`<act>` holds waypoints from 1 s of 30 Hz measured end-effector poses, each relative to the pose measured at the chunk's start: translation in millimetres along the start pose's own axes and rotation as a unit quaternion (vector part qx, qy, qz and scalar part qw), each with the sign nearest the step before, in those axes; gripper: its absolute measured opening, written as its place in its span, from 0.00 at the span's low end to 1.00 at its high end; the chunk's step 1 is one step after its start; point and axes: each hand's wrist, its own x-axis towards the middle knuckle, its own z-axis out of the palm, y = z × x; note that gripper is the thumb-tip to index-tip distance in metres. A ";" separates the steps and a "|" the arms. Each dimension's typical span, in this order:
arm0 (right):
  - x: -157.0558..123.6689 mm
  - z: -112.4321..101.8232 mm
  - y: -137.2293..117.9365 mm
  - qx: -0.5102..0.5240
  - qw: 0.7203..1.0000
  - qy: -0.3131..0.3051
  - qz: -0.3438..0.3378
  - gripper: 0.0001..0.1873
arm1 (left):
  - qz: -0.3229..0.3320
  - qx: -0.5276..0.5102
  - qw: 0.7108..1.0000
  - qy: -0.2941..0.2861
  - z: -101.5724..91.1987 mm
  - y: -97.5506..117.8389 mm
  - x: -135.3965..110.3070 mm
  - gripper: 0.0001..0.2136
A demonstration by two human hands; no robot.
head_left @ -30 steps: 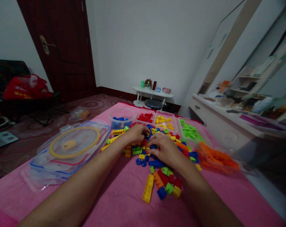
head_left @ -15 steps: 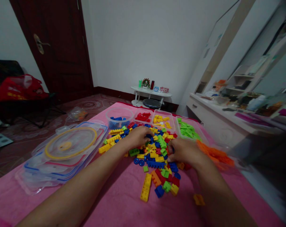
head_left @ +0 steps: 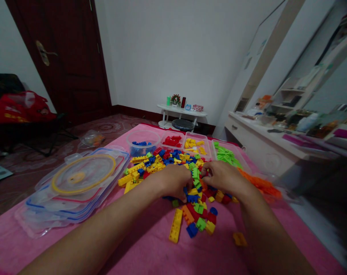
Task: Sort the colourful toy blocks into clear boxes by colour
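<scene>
- The pile [head_left: 159, 162] of mixed bricks lies mid-cloth [head_left: 150, 236], just near of the tubs [head_left: 133, 143].
- Left hand [head_left: 176, 180]: on the pile's near side, fingers curled down; I cannot tell whether they grip a brick.
- Right hand [head_left: 221, 175]: on the pile's right side, fingers bent towards the thumb; any hold is hidden.
- Picking from the top with fingertips should work best; digging would likely scatter bricks.
- The hands sit near each other, so alternate reaches to avoid bumping.
- Mind the loose brick [head_left: 239, 239] near the right forearm [head_left: 268, 225]; a sweep could knock it.
</scene>
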 end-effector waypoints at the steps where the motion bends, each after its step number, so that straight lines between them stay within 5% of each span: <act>1: 0.6 -1.4 -2.0 0.010 1.000 0.020 0.003 0.08 | -0.011 0.029 1.000 -0.004 0.9 7.0 0.9 0.13; 4: 2.8 -0.9 -11.0 0.028 0.997 0.077 0.005 0.11 | -0.033 0.069 0.997 -0.007 2.4 18.2 3.1 0.11; 8: 5.0 9.2 -23.9 0.018 0.991 0.125 -0.035 0.14 | -0.026 0.013 0.999 0.024 -2.2 5.5 1.3 0.12; 14: 4.6 20.9 -31.5 -0.061 0.995 0.063 -0.051 0.19 | -0.059 -0.247 0.967 0.029 -10.9 -35.9 -1.9 0.11; 22: 7.7 20.3 -20.7 -0.005 0.996 0.086 -0.023 0.15 | -0.107 -0.366 0.915 0.132 13.0 -54.5 16.1 0.13; 25: 8.0 11.4 -14.5 0.074 0.987 0.144 -0.022 0.12 | -0.140 -0.504 0.839 0.148 18.2 -47.5 21.5 0.17; 30: 9.2 5.2 -21.9 0.252 0.923 0.273 -0.099 0.10 | -0.146 -0.778 0.607 0.074 20.8 -37.5 24.3 0.23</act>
